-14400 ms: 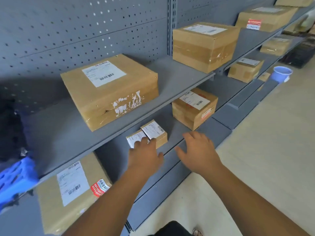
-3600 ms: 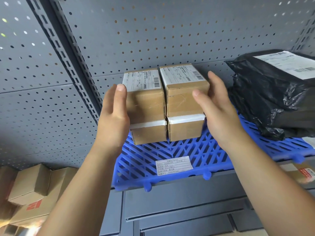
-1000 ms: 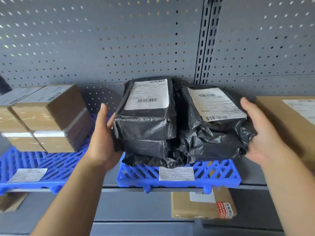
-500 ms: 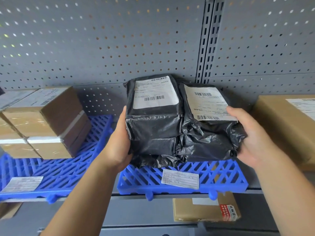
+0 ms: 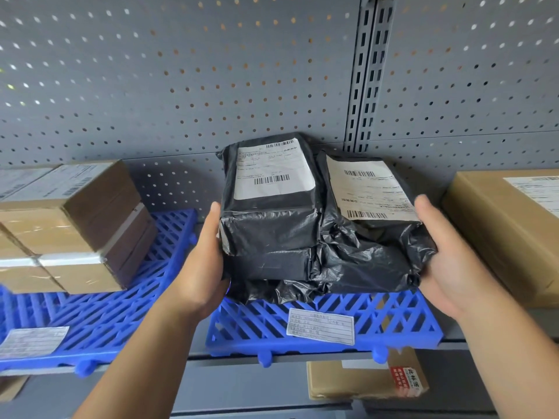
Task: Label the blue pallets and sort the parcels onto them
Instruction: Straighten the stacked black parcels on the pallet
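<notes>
Two hands are shown clasping a cluster of black parcels (image 5: 272, 237) from opposite sides. The left hand (image 5: 199, 267) is wrapped round the cluster's left edge, thumb up along the front and fingers hidden behind. The right hand (image 5: 447, 261) is cupped round the crumpled right end, thumb laid beside a white shipping label (image 5: 372, 189), fingers likewise hidden. The parcels are held at the rear of the middle blue pallet (image 5: 393, 325), so low that resting and lifting cannot be told apart. A paper tag (image 5: 320, 326) is stuck on that pallet's front. A second blue pallet (image 5: 121, 322) is seen to the left, bearing taped brown boxes (image 5: 75, 237) and a second paper tag (image 5: 33, 340). A large brown box (image 5: 499, 237) is placed just right of the right hand. All are backed by a grey perforated panel (image 5: 181, 86). On the shelf below, a box with a red sticker (image 5: 363, 379) is partly seen.
</notes>
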`<move>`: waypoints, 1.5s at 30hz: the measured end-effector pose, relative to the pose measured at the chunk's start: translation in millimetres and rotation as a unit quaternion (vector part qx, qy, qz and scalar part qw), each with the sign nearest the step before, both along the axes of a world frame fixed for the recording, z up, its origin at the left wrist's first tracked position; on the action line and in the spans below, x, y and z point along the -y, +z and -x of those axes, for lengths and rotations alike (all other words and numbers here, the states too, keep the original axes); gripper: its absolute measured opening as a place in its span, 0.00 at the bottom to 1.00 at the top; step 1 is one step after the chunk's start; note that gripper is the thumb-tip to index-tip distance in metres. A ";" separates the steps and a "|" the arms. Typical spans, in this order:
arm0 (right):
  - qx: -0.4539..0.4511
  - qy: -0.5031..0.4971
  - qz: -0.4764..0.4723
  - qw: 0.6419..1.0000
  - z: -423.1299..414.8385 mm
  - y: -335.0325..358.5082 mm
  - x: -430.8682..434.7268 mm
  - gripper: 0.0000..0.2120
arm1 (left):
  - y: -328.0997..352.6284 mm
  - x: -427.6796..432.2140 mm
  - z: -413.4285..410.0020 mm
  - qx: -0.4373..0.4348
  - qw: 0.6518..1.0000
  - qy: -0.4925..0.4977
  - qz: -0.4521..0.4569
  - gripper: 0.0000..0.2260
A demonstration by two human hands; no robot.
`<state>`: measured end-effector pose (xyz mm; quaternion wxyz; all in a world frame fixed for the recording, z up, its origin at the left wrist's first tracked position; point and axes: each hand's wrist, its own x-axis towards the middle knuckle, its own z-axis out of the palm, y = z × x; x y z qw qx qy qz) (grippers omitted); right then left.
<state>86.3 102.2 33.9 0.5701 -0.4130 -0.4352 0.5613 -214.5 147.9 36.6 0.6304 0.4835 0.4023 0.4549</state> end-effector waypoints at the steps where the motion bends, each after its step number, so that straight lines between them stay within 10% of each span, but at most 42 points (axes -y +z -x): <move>1: -0.002 -0.005 -0.027 1.000 -1.0 -2.7 2.3 0.33 | 0.4 2.9 -0.5 0.003 1.000 0.001 -0.014 0.30; 8: 0.212 -0.034 -0.144 0.966 -5.0 -4.5 15.8 0.48 | 10.8 4.1 5.7 -0.027 0.982 0.019 -0.186 0.43; 19: 0.382 -0.050 -0.121 0.915 -8.2 7.2 1.5 0.45 | 22.8 -7.5 13.4 -0.074 0.965 -0.043 -0.248 0.31; 30: 0.314 -0.059 -0.134 0.938 -7.1 -2.2 -6.4 0.44 | -10.5 0.2 5.0 -0.119 0.968 -0.034 -0.219 0.47; 45: 0.256 -0.090 -0.108 0.956 3.9 -7.2 -13.1 0.27 | -13.5 2.6 1.3 -0.155 0.967 0.022 -0.203 0.41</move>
